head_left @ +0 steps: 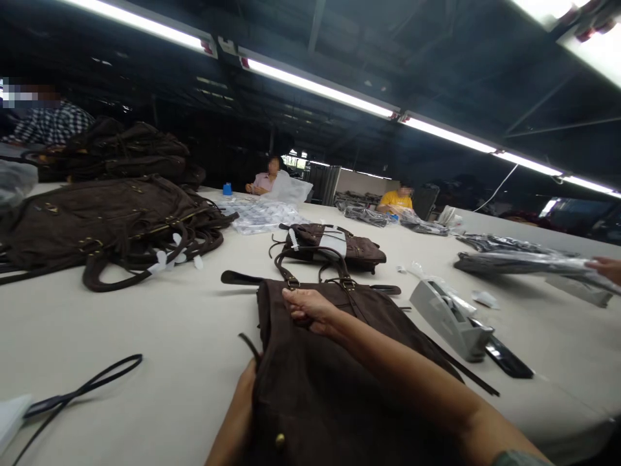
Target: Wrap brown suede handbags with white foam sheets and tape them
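A dark brown fabric bag (pixel 334 388) lies right in front of me, its looped straps and brass buckles at the far end. My right hand (pixel 313 309) reaches across it, fingers curled closed on the cloth near the top edge; any small part inside the fingers is hidden. Along the bag's left side is my left hand (pixel 246 385), its fingers out of sight behind the cloth. Just beyond the straps lies a smaller brown bag (pixel 361 249) with a pale band around it and a white tag.
A grey tape dispenser (pixel 451 320) stands to the right. Several brown bags (pixel 121 220) are heaped at left. A black cord loop (pixel 92 388) lies front left. Plastic-wrapped packs (pixel 514 262) are at right, touched by another person's hand (pixel 606 268). Other people sit across the table (pixel 194 336).
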Available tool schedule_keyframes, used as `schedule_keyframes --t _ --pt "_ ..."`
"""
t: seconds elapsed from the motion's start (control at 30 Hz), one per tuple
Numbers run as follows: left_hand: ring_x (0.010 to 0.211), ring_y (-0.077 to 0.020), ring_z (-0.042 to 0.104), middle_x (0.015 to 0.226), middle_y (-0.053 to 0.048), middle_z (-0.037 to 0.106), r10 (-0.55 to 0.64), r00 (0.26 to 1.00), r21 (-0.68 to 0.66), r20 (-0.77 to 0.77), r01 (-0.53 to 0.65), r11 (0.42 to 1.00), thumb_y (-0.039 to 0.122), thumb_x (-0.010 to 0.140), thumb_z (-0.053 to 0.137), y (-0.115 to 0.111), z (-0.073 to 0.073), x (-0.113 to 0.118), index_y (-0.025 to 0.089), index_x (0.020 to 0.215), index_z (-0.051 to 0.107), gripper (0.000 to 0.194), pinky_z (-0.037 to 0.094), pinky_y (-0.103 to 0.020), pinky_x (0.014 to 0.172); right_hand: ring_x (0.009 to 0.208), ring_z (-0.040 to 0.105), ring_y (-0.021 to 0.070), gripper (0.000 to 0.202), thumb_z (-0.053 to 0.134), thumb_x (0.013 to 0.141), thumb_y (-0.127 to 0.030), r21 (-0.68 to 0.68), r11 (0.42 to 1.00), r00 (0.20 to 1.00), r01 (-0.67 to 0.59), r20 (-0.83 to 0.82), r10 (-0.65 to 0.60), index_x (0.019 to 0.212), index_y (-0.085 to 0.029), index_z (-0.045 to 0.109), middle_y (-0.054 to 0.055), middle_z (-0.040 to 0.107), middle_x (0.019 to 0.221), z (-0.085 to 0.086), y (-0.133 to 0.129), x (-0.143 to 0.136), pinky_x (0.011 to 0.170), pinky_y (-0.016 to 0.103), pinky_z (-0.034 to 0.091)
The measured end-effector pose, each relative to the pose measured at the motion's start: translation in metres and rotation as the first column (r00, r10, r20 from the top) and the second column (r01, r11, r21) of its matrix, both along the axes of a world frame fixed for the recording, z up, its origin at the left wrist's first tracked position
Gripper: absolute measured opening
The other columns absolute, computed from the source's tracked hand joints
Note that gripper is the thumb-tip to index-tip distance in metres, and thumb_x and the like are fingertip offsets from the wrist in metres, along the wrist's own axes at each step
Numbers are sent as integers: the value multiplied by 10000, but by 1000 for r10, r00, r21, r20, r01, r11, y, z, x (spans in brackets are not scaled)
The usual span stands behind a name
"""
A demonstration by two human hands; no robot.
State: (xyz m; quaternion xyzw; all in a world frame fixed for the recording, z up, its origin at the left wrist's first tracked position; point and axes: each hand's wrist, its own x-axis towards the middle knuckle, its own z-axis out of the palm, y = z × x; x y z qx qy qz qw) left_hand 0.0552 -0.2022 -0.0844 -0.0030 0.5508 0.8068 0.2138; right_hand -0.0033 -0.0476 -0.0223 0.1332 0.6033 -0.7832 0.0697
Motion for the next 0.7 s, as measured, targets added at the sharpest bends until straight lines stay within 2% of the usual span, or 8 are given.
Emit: schedule_keyframes --t 0.1,0.2,0.27,0.3,0.37,0.47,0.57,0.7 --pt "965 -301 625 1001 -113 685 -92 996 19 -1 92 996 424 574 773 4 6 -4 140 941 627 486 544 -352 761 377 352 28 367 664 824 -438 290 947 989 -136 -19 148 672 -158 482 -71 424 498 8 1 7 359 147 223" --pt "926 -276 628 859 -74 691 -75 997 -10 -17 75 997 382 531 773 9 -2 -8 165 828 634 393 534 -329 764 469 447 76 474 677 731 -606 713 690 984 -124 -1 178 642 -167 521 -33 474 523 5 4 15 433 187 307" --pt "825 -250 628 753 -47 673 -73 995 -38 -64 71 997 349 486 778 12 -7 -12 176 710 611 328 531 -307 715 497 472 102 518 679 685 -661 816 550 980 -174 90 176 600 -176 518 -16 493 521 -3 8 19 446 206 307" --pt "767 -242 622 702 -39 658 -74 994 -52 -79 70 996 334 457 782 13 -9 -13 179 649 586 315 528 -302 675 489 473 106 527 661 690 -679 783 569 966 -253 172 192 598 -178 525 -10 502 522 -9 9 21 442 211 305" --pt "691 -236 607 616 -27 620 -67 995 -72 -76 61 996 326 411 785 15 -12 -15 188 574 534 330 517 -300 607 438 441 94 524 653 706 -670 601 705 925 -376 290 246 591 -179 511 -19 490 501 -20 9 24 415 211 302" --pt "677 -239 610 570 -18 593 -19 998 -92 -57 14 996 349 394 782 20 -14 -17 194 608 524 369 508 -296 577 379 360 62 514 781 636 -547 415 872 959 -260 213 185 563 -190 418 -71 404 439 -34 4 25 370 190 260" --pt "618 -214 603 581 -11 606 45 998 -124 -46 -50 991 347 383 806 19 -14 -20 186 721 538 461 499 -286 554 347 313 51 513 819 646 -400 311 936 980 -167 155 123 567 -199 354 -97 348 400 -35 0 25 349 177 225" --pt "565 -187 597 601 -14 630 97 994 -140 -49 -103 985 421 454 834 0 -13 -23 178 812 546 520 487 -271 540 319 299 48 409 739 742 -267 304 950 991 -76 129 38 617 -203 356 -105 360 392 -25 9 29 340 165 191"
